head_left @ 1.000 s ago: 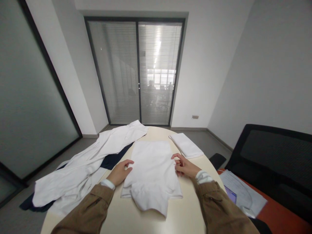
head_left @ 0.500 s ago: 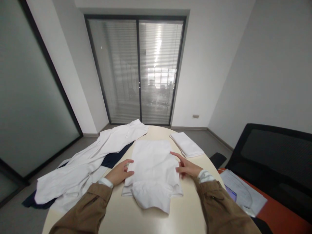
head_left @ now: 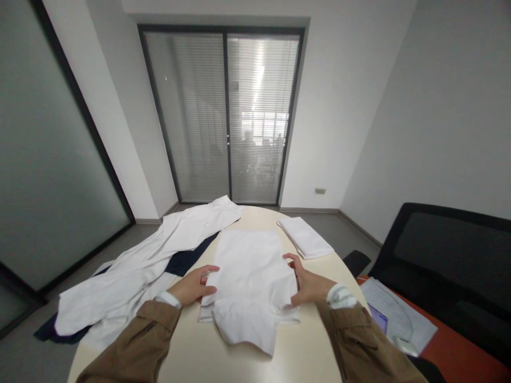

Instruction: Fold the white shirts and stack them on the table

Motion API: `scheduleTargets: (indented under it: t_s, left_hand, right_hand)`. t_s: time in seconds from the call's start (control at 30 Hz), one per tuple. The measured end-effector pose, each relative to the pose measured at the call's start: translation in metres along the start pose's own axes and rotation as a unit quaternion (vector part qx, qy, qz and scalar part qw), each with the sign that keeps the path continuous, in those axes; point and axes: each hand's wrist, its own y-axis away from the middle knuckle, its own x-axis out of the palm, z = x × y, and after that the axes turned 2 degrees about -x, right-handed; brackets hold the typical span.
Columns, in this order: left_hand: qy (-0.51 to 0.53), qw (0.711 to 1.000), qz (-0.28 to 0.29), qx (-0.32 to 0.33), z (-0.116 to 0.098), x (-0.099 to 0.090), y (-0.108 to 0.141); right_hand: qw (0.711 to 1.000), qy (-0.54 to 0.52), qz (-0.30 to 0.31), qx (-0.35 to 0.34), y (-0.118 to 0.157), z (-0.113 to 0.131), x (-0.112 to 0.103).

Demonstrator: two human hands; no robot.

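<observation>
Straddling the folded white garment (head_left: 249,271) with both hands, that's the picture right now! It lies flat in the middle of the rounded cream counter (head_left: 279,354), its long axis running straight out from the person toward the window blinds (head_left: 259,111), so the hands sit on either side of it, across that axis.

On the left edge, the left hand (head_left: 194,285) has its fingers half-curled, the tips at the cloth. No hard clench there, and whether it's actually gripping, I can't tell. Over on the opposite edge, the right hand (head_left: 310,285) is cupped around the border, thumb raised. It could be a pinch, but the view doesn't settle it. Neither hand is clearly nearer: they're about level, both close to the garment's midpoint.

At the near end, a doubled-over flap (head_left: 243,327) overhangs the main fold. Out to the left, a rumpled white shirt (head_left: 131,271) sprawls across a navy garment (head_left: 187,261), just beside the left hand. Beyond the right hand, a folded white cloth (head_left: 305,238) sits near the far rim. Brown sleeves (head_left: 131,340) frame the shot, and papers (head_left: 395,314) lie on an orange counter (head_left: 451,343) off to the right.
</observation>
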Motion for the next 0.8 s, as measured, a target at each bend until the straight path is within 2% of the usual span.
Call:
scheduleTargets:
  t_s: [0.1,0.2,0.3,0.4,0.5,0.63,0.8]
  left_hand:
    - [-0.038,0.999,-0.031,0.013,-0.001,0.004,-0.004]
    - [-0.091,0.989,-0.102,0.049,-0.003,0.009,-0.009]
    - [-0.107,0.973,-0.178,0.098,-0.006,0.014,-0.015]
    - [-0.095,0.963,-0.215,0.129,-0.008,0.018,-0.017]
    - [-0.095,0.964,-0.213,0.127,-0.01,0.021,-0.015]
    - [-0.125,0.97,-0.175,0.111,-0.014,0.023,-0.009]
    - [-0.127,0.974,-0.155,0.108,-0.015,0.023,-0.008]
  right_hand:
    - [0.998,0.06,-0.017,-0.023,0.002,0.004,0.014]
    - [0.995,0.088,-0.032,-0.037,-0.002,0.003,0.02]
    - [0.98,0.139,-0.112,-0.083,-0.012,-0.005,0.019]
    - [0.954,0.201,-0.178,-0.135,-0.02,-0.013,0.015]
    - [0.932,0.252,-0.212,-0.153,-0.02,-0.013,0.012]
    - [0.899,0.338,-0.242,-0.139,-0.014,-0.002,0.011]
    - [0.867,0.413,-0.23,-0.16,-0.008,0.015,0.009]
